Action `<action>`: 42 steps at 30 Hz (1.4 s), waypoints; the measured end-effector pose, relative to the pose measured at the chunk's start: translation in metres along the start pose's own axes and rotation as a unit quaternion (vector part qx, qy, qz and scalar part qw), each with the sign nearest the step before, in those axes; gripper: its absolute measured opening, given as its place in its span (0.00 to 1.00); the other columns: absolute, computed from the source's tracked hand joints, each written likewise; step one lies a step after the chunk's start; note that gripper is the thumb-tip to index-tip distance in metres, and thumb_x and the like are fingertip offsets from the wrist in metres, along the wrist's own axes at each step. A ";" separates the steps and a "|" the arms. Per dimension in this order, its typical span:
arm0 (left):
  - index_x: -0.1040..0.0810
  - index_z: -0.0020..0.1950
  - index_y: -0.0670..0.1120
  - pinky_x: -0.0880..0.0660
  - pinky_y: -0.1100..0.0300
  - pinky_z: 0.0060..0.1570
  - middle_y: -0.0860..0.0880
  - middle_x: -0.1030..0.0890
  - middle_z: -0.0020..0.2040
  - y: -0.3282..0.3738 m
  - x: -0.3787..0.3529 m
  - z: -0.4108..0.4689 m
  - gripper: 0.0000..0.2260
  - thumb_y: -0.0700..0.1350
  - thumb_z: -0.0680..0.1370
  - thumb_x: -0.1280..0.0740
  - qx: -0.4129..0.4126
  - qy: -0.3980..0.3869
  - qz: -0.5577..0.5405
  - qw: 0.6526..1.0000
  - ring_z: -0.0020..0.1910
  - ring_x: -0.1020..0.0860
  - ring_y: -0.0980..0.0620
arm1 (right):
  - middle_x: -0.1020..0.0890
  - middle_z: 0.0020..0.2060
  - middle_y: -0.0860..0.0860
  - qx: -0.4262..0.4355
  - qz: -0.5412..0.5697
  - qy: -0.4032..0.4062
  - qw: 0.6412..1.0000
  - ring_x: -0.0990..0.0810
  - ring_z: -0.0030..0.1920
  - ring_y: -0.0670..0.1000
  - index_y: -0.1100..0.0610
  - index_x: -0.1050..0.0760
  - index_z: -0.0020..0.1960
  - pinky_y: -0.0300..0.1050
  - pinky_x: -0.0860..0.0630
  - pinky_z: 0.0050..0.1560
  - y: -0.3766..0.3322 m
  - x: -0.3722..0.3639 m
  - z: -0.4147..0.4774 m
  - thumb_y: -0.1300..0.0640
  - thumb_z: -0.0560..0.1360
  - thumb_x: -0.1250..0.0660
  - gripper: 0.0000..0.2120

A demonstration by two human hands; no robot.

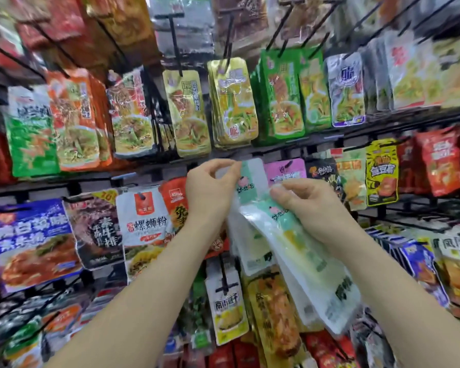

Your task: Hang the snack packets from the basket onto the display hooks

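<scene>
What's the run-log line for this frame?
phase: pre-hang | left hand: pinches top of mint-green packet | right hand: holds packet stack | basket: not in view

— What carries the stock in front of you?
— A black wire rack [51, 185], hooks [173, 41] in rows.
— And on it?
— From the white packet with the red label [144, 219]: a dark packet [98, 229] just left, a blue packet [29, 240] beyond, gold packets [186, 115] the row above, a yellow packet [381, 172] well right.
</scene>
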State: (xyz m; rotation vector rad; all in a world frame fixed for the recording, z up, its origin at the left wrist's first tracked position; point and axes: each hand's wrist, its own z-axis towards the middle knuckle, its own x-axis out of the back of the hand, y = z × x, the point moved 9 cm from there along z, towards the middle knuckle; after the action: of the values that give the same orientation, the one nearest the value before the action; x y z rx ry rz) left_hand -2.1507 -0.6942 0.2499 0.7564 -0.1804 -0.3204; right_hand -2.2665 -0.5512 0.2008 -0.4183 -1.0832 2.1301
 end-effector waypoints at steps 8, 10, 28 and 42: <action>0.18 0.40 0.53 0.21 0.48 0.52 0.54 0.16 0.41 -0.008 -0.003 0.014 0.03 0.49 0.74 0.27 -0.002 0.001 0.021 1.000 0.46 0.18 0.53 | 0.17 0.28 0.46 -0.053 0.011 0.005 0.999 0.22 0.26 0.41 0.56 0.19 0.43 0.33 0.27 0.27 0.006 -0.008 0.017 0.59 0.78 0.34 0.08; 0.18 0.39 0.54 0.21 0.47 0.52 0.53 0.16 0.41 -0.011 -0.005 0.016 0.04 0.49 0.73 0.27 0.009 -0.003 0.015 1.000 0.47 0.18 0.51 | 0.16 0.30 0.46 -0.054 0.019 0.012 0.998 0.20 0.28 0.42 0.55 0.19 0.42 0.33 0.25 0.28 0.008 -0.006 0.019 0.59 0.78 0.34 0.08; 0.27 0.62 0.55 0.29 0.57 0.38 0.54 0.23 0.39 -0.020 -0.006 -0.017 0.15 0.42 0.77 0.33 -0.061 -0.106 0.251 0.960 0.37 0.25 0.55 | 0.22 0.30 0.47 -0.003 -0.128 0.066 0.990 0.27 0.33 0.46 0.58 0.17 0.43 0.45 0.27 0.41 0.028 0.001 0.038 0.55 0.78 0.33 0.10; 0.23 0.42 0.47 0.22 0.51 0.39 0.48 0.17 0.36 -0.007 -0.006 -0.031 0.17 0.50 0.83 0.45 -0.017 -0.136 0.143 0.980 0.38 0.19 0.47 | 0.18 0.34 0.41 0.122 -0.049 0.154 0.979 0.21 0.36 0.39 0.48 0.18 0.46 0.33 0.26 0.40 -0.009 0.009 0.012 0.56 0.76 0.30 0.03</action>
State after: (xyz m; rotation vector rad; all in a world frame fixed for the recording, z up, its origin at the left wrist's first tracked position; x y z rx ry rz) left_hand -2.1489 -0.6767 0.2225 0.6401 -0.5358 -0.1515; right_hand -2.2752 -0.5482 0.2153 -0.5439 -0.6465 1.9978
